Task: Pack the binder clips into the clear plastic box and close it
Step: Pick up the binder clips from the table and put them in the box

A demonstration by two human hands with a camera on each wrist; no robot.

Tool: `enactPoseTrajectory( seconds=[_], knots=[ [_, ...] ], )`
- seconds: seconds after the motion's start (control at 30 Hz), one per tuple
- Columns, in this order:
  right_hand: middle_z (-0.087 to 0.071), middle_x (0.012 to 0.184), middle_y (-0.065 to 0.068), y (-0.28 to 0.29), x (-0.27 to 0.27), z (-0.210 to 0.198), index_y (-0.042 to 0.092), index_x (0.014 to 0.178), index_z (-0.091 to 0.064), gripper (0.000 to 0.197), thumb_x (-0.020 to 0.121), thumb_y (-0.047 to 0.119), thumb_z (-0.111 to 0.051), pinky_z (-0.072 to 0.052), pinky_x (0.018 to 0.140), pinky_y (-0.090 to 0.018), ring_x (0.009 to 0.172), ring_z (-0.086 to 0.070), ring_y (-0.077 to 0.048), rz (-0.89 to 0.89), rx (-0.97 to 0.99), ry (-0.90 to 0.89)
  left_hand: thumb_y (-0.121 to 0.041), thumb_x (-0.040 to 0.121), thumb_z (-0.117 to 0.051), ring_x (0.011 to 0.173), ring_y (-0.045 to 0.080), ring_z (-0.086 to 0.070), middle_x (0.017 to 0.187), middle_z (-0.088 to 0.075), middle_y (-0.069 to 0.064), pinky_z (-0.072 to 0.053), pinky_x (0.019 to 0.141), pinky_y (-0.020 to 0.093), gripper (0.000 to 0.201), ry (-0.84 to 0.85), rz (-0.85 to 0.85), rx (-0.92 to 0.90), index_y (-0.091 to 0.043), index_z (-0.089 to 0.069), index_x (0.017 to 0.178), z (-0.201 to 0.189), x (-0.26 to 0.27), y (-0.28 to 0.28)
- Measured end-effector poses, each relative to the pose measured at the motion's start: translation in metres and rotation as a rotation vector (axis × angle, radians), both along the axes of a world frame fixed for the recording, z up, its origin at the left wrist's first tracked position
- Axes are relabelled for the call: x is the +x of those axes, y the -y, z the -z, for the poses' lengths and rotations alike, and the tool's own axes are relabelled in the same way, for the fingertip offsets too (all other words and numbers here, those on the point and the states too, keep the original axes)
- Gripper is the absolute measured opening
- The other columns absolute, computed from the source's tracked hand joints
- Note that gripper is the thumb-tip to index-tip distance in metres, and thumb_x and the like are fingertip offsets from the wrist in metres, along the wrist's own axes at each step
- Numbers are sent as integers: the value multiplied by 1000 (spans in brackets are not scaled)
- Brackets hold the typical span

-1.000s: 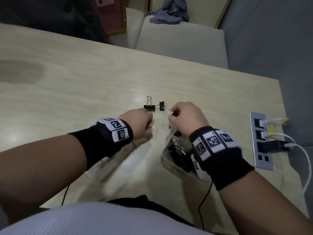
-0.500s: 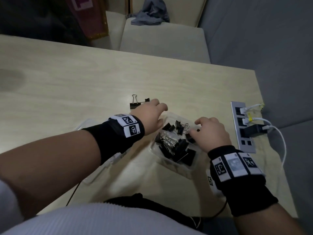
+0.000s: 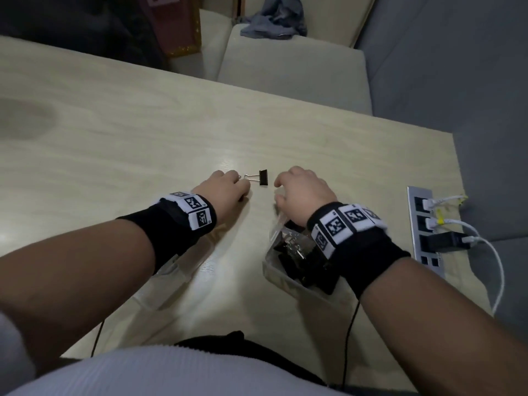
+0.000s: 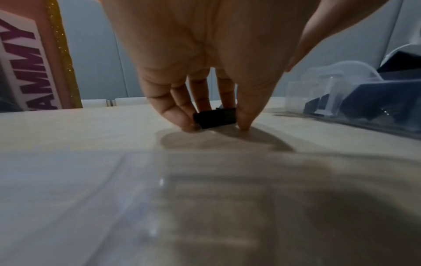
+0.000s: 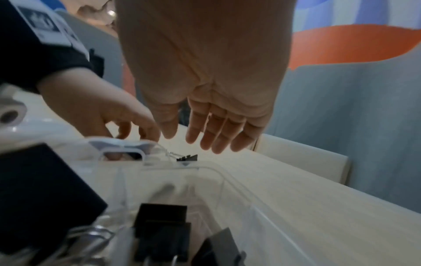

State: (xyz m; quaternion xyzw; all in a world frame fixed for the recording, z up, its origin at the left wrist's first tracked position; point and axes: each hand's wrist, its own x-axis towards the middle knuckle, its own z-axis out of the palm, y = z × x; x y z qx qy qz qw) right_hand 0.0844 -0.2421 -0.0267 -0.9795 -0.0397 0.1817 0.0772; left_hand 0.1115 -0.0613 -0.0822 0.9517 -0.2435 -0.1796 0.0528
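Observation:
My left hand (image 3: 228, 190) is down on the wooden table, its thumb and fingers pinching a black binder clip (image 4: 215, 117) that the hand hides in the head view. A second black clip (image 3: 263, 177) lies just past those fingers, its wire handles pointing at them; it also shows as clip (image 5: 188, 158) in the right wrist view. My right hand (image 3: 297, 187) hovers empty, fingers relaxed, over the far end of the clear plastic box (image 3: 274, 271). Several black clips lie in the open box. Its clear lid (image 3: 168, 270) lies under my left forearm.
A grey socket panel (image 3: 423, 230) set in the table at the right holds white cables and a black plug. A cream chair (image 3: 294, 67) stands beyond the table's far edge. Thin black wires hang from both wristbands over the near edge.
My right hand let a clip go into the box and has come forward over its far end, empty. My left hand left the box rim and now pinches a clip on the table.

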Motion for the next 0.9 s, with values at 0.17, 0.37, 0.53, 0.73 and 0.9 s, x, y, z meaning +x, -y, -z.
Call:
enactPoseTrajectory(
  seconds=[0.17, 0.37, 0.53, 0.73, 0.9],
  knots=[
    [-46, 131, -8, -28, 31, 28, 16, 128, -48, 44, 84, 12, -49, -47, 89, -42, 112, -52, -33, -141, -20, -121, -23, 85, -55, 97, 32, -51, 106, -55, 8, -49, 82, 42, 20, -58, 53, 83, -15, -53, 103, 0, 2, -5],
    [-40, 121, -15, -43, 28, 40, 5, 118, -48, 32, 87, 4, -42, -40, 75, -41, 107, -47, -33, -172, -189, -131, -24, 84, -61, 91, 36, -60, 102, -56, 14, -50, 75, 40, 28, -190, -8, 59, -10, -50, 106, -10, 3, -6],
    [-44, 114, -15, -40, 14, 36, 5, 110, -54, 22, 91, 8, -43, -37, 67, -37, 98, -51, -33, -249, -243, -131, -23, 85, -57, 88, 34, -61, 97, -54, 11, -49, 70, 36, 21, -200, 33, 81, -16, -56, 105, -15, -1, -3],
    [-48, 106, -10, -30, 4, 1, 12, 103, -55, 17, 88, 8, -47, -46, 71, -37, 89, -55, -29, -79, 75, 39, -20, 88, -50, 88, 35, -59, 103, -52, 11, -48, 72, 35, 21, -124, 49, 36, -24, -61, 105, -26, -8, -1],
    [-47, 104, -1, 23, -35, -25, 20, 99, -58, 15, 85, 16, -54, -40, 76, -28, 82, -49, -18, 242, 204, 155, -17, 85, -53, 86, 35, -61, 104, -55, 11, -50, 77, 34, 23, -70, 85, -188, -20, -66, 104, -47, -17, 15]
  ],
)
